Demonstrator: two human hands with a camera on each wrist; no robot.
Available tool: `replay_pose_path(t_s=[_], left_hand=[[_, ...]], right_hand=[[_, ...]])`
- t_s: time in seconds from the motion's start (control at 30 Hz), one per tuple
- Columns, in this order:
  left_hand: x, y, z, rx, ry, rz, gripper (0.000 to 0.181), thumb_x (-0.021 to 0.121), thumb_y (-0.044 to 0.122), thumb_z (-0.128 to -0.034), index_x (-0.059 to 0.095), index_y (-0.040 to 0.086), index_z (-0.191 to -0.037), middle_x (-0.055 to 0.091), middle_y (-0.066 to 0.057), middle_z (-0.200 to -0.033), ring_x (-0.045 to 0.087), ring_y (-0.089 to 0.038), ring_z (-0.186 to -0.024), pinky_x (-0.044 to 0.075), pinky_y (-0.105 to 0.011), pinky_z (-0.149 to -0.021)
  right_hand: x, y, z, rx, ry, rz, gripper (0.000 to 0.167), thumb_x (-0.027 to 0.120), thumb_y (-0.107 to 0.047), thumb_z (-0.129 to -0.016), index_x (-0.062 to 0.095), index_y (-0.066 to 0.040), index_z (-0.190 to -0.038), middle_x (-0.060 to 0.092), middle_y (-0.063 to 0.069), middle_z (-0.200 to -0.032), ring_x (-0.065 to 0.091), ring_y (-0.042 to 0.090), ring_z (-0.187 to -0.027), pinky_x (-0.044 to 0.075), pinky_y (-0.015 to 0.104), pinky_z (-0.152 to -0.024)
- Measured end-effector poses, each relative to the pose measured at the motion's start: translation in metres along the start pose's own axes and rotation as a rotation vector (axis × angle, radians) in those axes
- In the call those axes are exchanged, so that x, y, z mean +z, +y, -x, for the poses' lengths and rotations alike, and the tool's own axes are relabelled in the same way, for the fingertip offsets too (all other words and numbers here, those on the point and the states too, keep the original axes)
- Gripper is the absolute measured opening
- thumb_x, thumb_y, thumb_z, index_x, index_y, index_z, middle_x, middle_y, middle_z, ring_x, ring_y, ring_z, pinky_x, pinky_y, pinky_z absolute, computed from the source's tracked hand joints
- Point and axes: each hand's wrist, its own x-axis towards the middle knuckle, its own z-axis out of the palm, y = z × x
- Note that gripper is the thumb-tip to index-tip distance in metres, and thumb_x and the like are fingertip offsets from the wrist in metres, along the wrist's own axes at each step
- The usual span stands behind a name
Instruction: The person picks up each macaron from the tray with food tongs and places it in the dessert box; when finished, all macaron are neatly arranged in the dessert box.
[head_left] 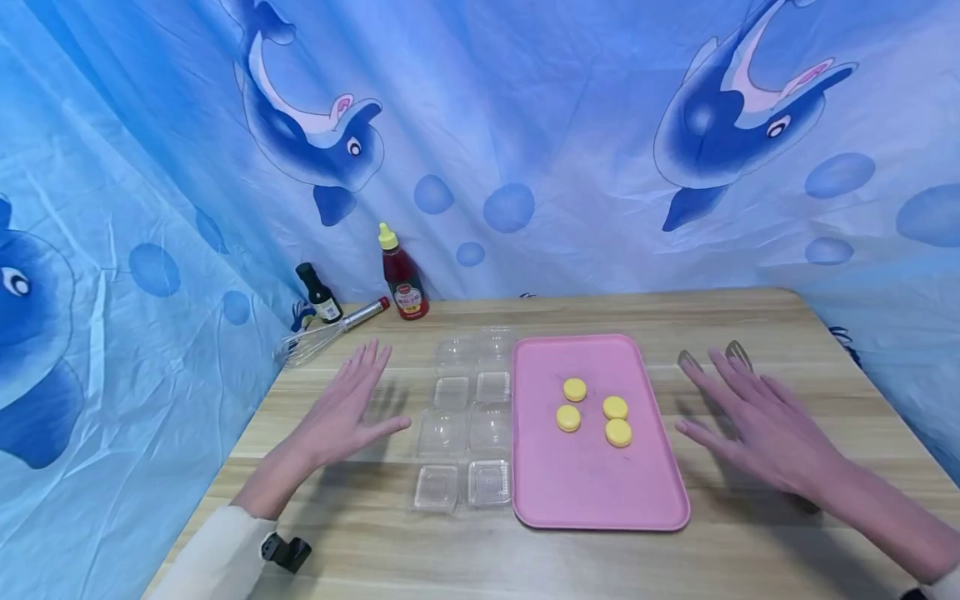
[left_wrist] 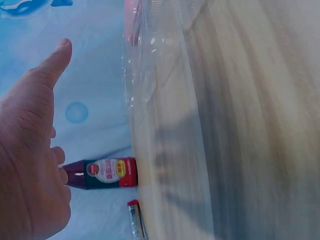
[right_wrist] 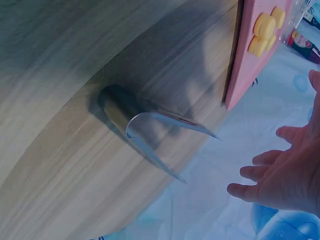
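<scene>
Metal tongs [right_wrist: 121, 111] rest beneath your right hand [head_left: 765, 427], fingers extended; your left hand [head_left: 339, 419], likewise extended, hovers left of clear plastic containers [head_left: 442, 432].

Pale wood-grain desk [head_left: 390, 558]: pink tray [head_left: 562, 492] right of centre, clear plastic containers [head_left: 437, 487] just left of it, metal tongs [right_wrist: 120, 111] at right; at mid-left, wire whisk [head_left: 341, 327], red sauce bottle [head_left: 406, 287], small dark bottle [head_left: 321, 296].
</scene>
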Motion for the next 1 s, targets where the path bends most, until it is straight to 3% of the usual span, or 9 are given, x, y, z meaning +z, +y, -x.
replay_pose_path(t_s=[0.23, 0.43, 0.63, 0.77, 0.83, 0.93, 1.0], left_hand=[[0.007, 0.011, -0.019, 0.035, -0.008, 0.091, 0.119, 0.08, 0.053, -0.0923, 0.002, 0.006, -0.17, -0.002, -0.015, -0.177, -0.002, -0.036, -0.163, 0.01, -0.058, -0.131], [0.018, 0.017, -0.03, 0.03, -0.057, 0.176, 0.123, 0.081, 0.055, -0.0907, -0.001, 0.01, -0.171, -0.004, -0.01, -0.177, -0.002, -0.03, -0.163, 0.009, -0.055, -0.132], [0.027, 0.017, -0.041, 0.011, -0.08, 0.275, 0.118, 0.079, 0.052, -0.0939, -0.002, 0.016, -0.171, -0.003, -0.005, -0.178, 0.0, -0.026, -0.164, 0.01, -0.052, -0.132], [0.031, 0.017, -0.047, 0.006, -0.083, 0.313, 0.113, 0.08, 0.047, -0.095, 0.004, 0.011, -0.171, 0.003, -0.01, -0.178, 0.008, -0.035, -0.163, 0.014, -0.056, -0.131], [0.033, 0.017, -0.049, 0.0, -0.094, 0.329, 0.111, 0.08, 0.044, -0.0957, 0.007, 0.009, -0.171, 0.006, -0.012, -0.177, 0.011, -0.037, -0.162, 0.015, -0.056, -0.13], [0.037, 0.017, -0.053, -0.004, -0.107, 0.337, 0.107, 0.08, 0.041, -0.0963, 0.01, 0.01, -0.171, 0.01, -0.014, -0.177, 0.015, -0.038, -0.161, 0.017, -0.057, -0.13], [0.038, 0.017, -0.055, -0.008, -0.117, 0.34, 0.106, 0.08, 0.039, -0.0967, 0.01, 0.012, -0.172, 0.012, -0.013, -0.176, 0.017, -0.037, -0.161, 0.019, -0.057, -0.13]], right_hand=[[0.006, 0.023, -0.019, 0.064, 0.012, -0.036, 0.096, 0.073, -0.055, -0.097, 0.027, -0.011, -0.169, 0.027, 0.041, -0.162, 0.032, 0.063, -0.144, 0.031, 0.084, -0.106], [0.012, 0.044, -0.02, 0.162, -0.022, -0.133, 0.109, 0.076, -0.052, -0.097, 0.015, 0.005, -0.167, 0.016, 0.047, -0.162, 0.026, 0.07, -0.142, 0.029, 0.087, -0.103], [0.016, 0.051, -0.014, 0.272, -0.062, -0.267, 0.121, 0.075, -0.051, -0.098, -0.005, 0.01, -0.164, 0.003, 0.048, -0.163, 0.016, 0.071, -0.143, 0.024, 0.085, -0.108], [0.016, 0.053, -0.011, 0.339, -0.09, -0.281, 0.122, 0.073, -0.051, -0.099, -0.01, 0.015, -0.16, 0.008, 0.054, -0.156, 0.02, 0.074, -0.138, 0.026, 0.084, -0.108], [0.016, 0.054, -0.011, 0.364, -0.094, -0.268, 0.121, 0.073, -0.05, -0.099, -0.006, 0.019, -0.158, 0.018, 0.056, -0.151, 0.029, 0.074, -0.133, 0.032, 0.083, -0.105], [0.016, 0.054, -0.009, 0.375, -0.083, -0.25, 0.106, 0.075, -0.045, -0.099, 0.017, 0.024, -0.154, 0.055, 0.045, -0.113, 0.059, 0.06, -0.099, 0.056, 0.068, -0.082], [0.018, 0.054, -0.008, 0.373, -0.058, -0.239, 0.083, 0.076, -0.041, -0.098, 0.04, 0.021, -0.139, 0.051, 0.024, -0.084, 0.055, 0.04, -0.073, 0.053, 0.049, -0.061]])
